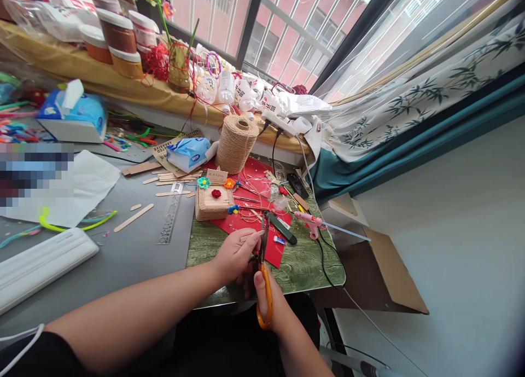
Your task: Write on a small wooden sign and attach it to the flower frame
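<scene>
My left hand [235, 254] pinches a short wooden craft stick [251, 236] between thumb and fingers. My right hand [266, 295] is closed round the orange handles of a pair of scissors [264, 278], whose dark blades point up and away beside the stick's end. Whether the blades touch the stick I cannot tell. Beyond my hands stands a small twine-wrapped box [214, 203] with colourful flowers at its corners and a dark red one on top. A dark green box cutter [283, 229] lies on the red paper [273, 255] just past the blades.
A large twine spool [237, 144] stands behind the box. A pink glue gun [309, 222] with a long glue stick lies near the right edge, its cord hanging. Left are a clear ruler [169, 218], loose craft sticks [133, 217], wipes [188, 154] and a white bar-shaped device [47, 265].
</scene>
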Demonstrator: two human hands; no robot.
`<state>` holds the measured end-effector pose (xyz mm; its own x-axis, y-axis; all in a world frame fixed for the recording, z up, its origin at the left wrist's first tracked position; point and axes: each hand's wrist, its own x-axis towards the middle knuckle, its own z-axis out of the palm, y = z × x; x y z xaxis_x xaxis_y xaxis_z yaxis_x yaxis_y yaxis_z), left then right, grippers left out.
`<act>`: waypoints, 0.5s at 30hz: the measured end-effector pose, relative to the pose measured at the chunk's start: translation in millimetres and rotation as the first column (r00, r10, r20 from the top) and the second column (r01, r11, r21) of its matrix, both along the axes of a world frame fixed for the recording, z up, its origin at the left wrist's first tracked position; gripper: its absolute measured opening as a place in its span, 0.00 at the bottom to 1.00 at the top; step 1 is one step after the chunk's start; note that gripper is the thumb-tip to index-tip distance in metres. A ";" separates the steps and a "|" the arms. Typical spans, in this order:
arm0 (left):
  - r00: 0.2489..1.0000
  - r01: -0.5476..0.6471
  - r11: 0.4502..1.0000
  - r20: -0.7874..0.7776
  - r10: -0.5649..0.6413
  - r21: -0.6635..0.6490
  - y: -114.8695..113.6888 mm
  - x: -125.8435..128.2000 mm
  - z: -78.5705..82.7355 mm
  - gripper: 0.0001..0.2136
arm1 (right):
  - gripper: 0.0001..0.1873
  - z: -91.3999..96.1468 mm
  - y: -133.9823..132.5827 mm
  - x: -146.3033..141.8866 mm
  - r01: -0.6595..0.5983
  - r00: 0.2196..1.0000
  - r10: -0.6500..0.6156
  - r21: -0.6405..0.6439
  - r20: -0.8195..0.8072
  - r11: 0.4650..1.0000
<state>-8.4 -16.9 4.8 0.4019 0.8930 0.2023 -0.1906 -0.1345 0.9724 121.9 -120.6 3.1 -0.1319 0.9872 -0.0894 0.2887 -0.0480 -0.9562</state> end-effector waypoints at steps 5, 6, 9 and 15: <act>1.000 0.003 1.000 0.011 -0.002 -0.017 -2.0 0.1 0.3 0.22 | 0.27 -9.7 0.8 -1.1 0.049 0.999 -0.049 0.023 0.001 0.999; 1.000 0.002 1.000 0.011 -0.001 -0.019 -2.0 0.2 0.2 0.22 | 0.26 -11.2 1.1 -1.3 0.058 0.998 -0.058 0.022 0.005 0.998; 1.000 0.002 1.000 0.016 -0.002 -0.018 -1.0 0.4 -0.2 0.22 | 0.25 -14.1 2.4 -1.7 0.090 0.996 -0.090 -0.003 -0.014 0.996; 1.000 0.002 1.000 0.014 -0.002 -0.005 3.2 -0.1 -0.1 0.23 | 0.26 -11.9 6.8 -2.0 0.092 0.995 -0.092 -0.007 -0.027 0.996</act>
<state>-8.5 -13.7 4.7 0.4013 0.8931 0.2034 -0.2045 -0.1291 0.9703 119.8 -113.8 -8.8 -0.0434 0.9947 -0.0931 0.2565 -0.0790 -0.9633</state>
